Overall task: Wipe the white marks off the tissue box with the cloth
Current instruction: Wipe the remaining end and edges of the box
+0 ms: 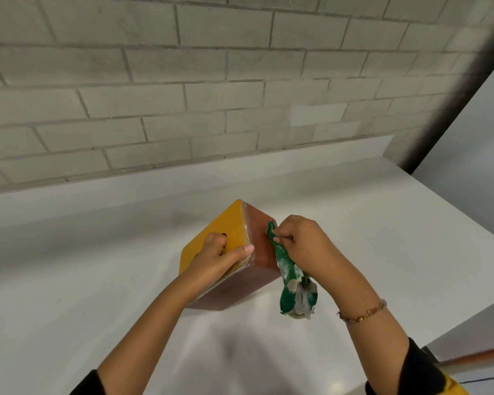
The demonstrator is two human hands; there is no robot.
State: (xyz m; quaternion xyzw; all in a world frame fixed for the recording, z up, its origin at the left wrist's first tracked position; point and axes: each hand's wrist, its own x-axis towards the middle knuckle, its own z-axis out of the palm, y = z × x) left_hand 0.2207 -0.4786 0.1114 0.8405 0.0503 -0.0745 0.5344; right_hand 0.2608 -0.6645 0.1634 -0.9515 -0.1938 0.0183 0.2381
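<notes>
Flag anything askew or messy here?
Tissue box is tipped up on an edge, not flat, steadied by the left hand. White residue streaks its corner seam, and the green cloth in the right hand is white-smeared.

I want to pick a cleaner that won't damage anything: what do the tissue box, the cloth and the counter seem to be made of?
Tissue box: looks rigid with a smooth, slightly glossy yellow top and brown sides, maybe lacquered wood or plastic; I can't tell which.
Cloth: soft green fabric, since it bunches and hangs limp, smeared with white residue.
Counter: smooth white surface with soft reflections, probably laminate or solid surface.
</notes>
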